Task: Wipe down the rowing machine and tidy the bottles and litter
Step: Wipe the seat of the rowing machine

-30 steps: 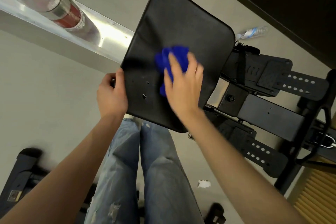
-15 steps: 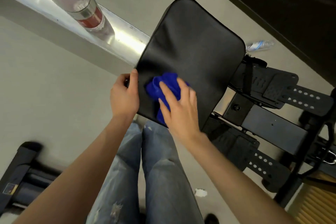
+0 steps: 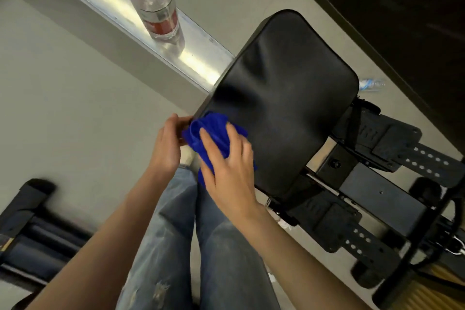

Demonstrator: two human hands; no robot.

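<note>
The rowing machine's black padded seat (image 3: 284, 98) fills the middle of the view, sitting on a shiny metal rail (image 3: 100, 5). My right hand (image 3: 229, 166) presses a crumpled blue cloth (image 3: 214, 131) against the seat's near left corner, fingers spread over it. My left hand (image 3: 166, 143) grips the seat's left edge right beside the cloth. A clear bottle with a red label (image 3: 156, 5) stands on the rail beyond the seat. A second clear bottle (image 3: 371, 84) lies on the floor past the seat's far right corner.
Black footplates with perforated straps (image 3: 425, 156) and the machine's frame lie to the right. A black machine base (image 3: 32, 229) sits at lower left on the grey floor. My jeans-clad legs (image 3: 191, 246) are below the seat. A bit of white litter (image 3: 271, 277) lies beside my right forearm.
My right hand has dragged the blue cloth from the seat's middle down to its near left corner, meeting my left hand. The view has shifted, so the seat and bottle appear further right.
</note>
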